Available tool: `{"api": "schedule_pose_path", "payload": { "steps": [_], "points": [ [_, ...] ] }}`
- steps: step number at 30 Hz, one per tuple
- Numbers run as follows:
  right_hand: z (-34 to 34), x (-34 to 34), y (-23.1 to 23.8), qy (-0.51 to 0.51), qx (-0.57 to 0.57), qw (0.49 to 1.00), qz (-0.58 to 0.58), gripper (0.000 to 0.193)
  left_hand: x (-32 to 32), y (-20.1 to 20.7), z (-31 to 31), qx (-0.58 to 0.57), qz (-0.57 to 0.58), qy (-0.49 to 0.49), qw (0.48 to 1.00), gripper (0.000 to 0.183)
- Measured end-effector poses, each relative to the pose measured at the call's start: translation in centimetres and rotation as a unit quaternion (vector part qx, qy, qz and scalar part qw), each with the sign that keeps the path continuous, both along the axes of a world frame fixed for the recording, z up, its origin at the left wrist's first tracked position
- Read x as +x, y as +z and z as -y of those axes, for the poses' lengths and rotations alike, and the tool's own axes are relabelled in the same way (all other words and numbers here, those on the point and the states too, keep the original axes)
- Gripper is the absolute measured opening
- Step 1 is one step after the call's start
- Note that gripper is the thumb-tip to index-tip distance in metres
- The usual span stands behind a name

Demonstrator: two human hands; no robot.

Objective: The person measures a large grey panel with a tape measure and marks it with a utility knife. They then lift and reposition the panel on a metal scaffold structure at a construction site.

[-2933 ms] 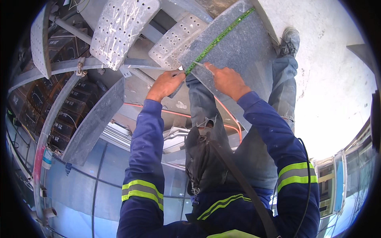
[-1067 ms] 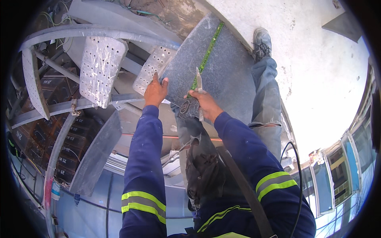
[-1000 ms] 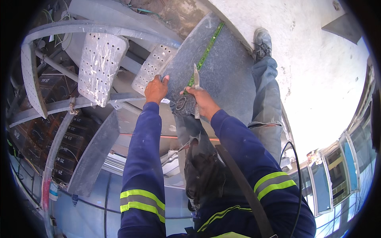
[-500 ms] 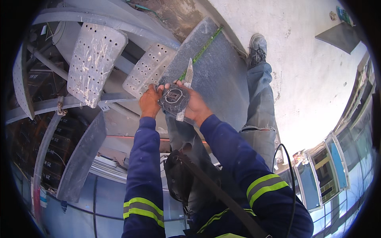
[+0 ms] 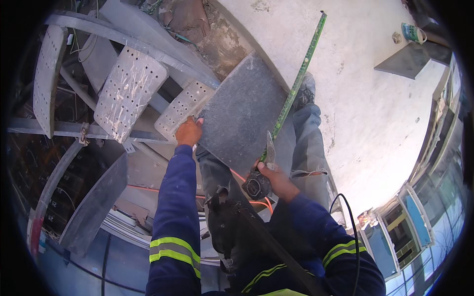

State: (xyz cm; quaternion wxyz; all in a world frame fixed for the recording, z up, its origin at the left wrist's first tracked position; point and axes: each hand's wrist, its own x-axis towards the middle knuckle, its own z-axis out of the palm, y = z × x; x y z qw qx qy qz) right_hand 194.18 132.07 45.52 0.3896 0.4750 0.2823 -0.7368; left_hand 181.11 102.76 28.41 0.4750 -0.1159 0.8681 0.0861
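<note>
A tape measure (image 5: 257, 185) and a pointed blade (image 5: 270, 148) are clasped together in the closed right hand (image 5: 279, 180), the green strip (image 5: 301, 79) extended past a grey slab (image 5: 242, 108). At the slab's left corner, the left hand (image 5: 189, 131) is half-curled; its grip cannot be told. The slab is judged stiff, heavy, dusty-slick, best held by opposite edges; the springy tape, by its case.

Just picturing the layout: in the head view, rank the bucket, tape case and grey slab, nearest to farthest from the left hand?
1. Grey slab, beside the left hand.
2. Tape case, in the right hand.
3. Bucket, far upper right.
</note>
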Motion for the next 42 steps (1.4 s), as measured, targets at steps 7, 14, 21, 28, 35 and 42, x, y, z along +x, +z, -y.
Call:
{"api": "schedule_pose_path", "payload": {
  "steps": [7, 14, 21, 28, 35, 42],
  "points": [
    [-4.0, -0.3, -0.9, -0.076, 0.056, 0.995, -0.044, 0.025, 0.5, 0.4, 0.0, 0.032, -0.078, 0.092, 0.992, 0.06],
    [-7.2, -2.3, 2.1, -0.222, 0.083, 0.967, -0.09, 0.023, 3.1, 11.0, -4.2, 0.081, -0.211, 0.126, 0.966, 0.067],
    [-15.7, -14.7, 7.6, -0.294, 0.127, 0.917, -0.239, 0.032, -0.7, 28.7, -9.2, 0.158, 0.044, 0.022, 0.986, 0.055],
    [-33.0, -18.8, 15.3, -0.253, 0.062, 0.931, -0.254, 0.04, 4.1, 42.7, -13.1, -0.026, 0.053, 0.309, 0.949, 0.068],
    [-43.9, -14.3, 24.4, -0.23, 0.099, 0.953, -0.171, 0.041, 1.2, 46.0, -23.6, 0.273, 0.146, 0.396, 0.864, 0.082],
    [-43.0, -20.6, 24.3, -0.156, 0.029, 0.968, -0.194, 0.034, -12.9, 49.7, -33.7, 0.379, 0.02, 0.324, 0.867, 0.101]
  ]
}}
